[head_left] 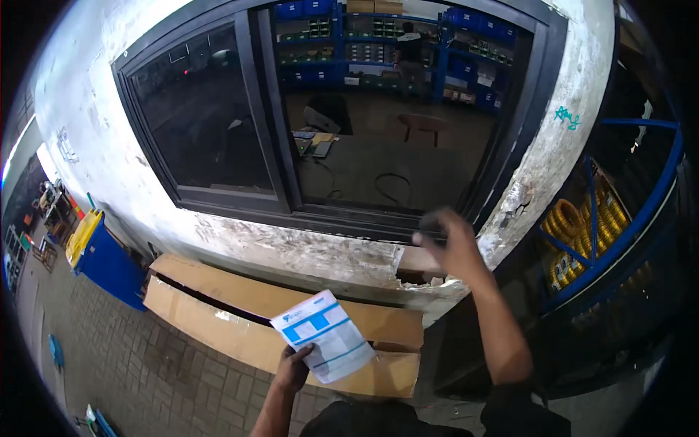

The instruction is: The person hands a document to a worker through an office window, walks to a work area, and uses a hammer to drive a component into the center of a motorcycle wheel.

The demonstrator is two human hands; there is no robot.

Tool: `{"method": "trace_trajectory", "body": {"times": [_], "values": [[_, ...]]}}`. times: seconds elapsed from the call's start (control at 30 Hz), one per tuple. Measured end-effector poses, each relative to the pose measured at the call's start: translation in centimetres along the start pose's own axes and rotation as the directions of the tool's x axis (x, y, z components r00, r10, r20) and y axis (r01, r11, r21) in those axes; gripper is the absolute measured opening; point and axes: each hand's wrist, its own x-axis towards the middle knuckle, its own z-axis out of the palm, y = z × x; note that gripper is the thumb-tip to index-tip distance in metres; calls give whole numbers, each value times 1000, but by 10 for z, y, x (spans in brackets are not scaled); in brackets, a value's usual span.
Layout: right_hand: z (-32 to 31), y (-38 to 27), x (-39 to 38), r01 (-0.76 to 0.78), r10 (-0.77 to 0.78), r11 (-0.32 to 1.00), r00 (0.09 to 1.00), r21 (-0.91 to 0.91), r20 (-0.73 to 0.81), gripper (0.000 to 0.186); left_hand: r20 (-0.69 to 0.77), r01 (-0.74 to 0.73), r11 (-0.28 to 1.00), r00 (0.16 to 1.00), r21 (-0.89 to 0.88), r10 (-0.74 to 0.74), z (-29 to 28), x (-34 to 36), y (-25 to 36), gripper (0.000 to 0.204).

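Observation:
My left hand (293, 366) grips a white paper form (325, 336) with blue bands by its lower left edge, thumb on top. The sheet is held above a long cardboard box (218, 315) that lies along the wall. My right hand (453, 246) is raised at the lower right corner of a dark-framed window (393, 138), close to the sill. Motion blurs its fingers, and a dark smear at their tips is too unclear to name.
Below the sill the wall (342, 266) has broken plaster. A blue bin (109, 255) with a yellow top stands at the left. To the right, a blue metal rack (593, 218) holds yellow coils (582, 226). Behind the glass, a person (410, 58) stands before blue shelves.

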Motion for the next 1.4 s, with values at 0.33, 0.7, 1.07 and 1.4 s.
{"method": "trace_trajectory", "body": {"times": [0.33, 0.7, 1.07, 1.4], "values": [[108, 153, 67, -270, 301, 573, 948, -774, -107, 73, -207, -200, 976, 962, -85, 179, -12, -9, 30, 46], [118, 134, 66, -357, 274, 689, 934, -631, -229, 72, -220, -148, 980, 969, -134, 116, -20, -20, 40, 51], [111, 95, 64, -389, 308, 669, 921, -634, -239, 70, -113, -68, 991, 992, -118, 55, 4, -19, 55, 55], [120, 103, 63, -383, 259, 640, 924, -666, -282, 70, -109, -23, 992, 994, -122, 10, -8, -13, 53, 54]]}}
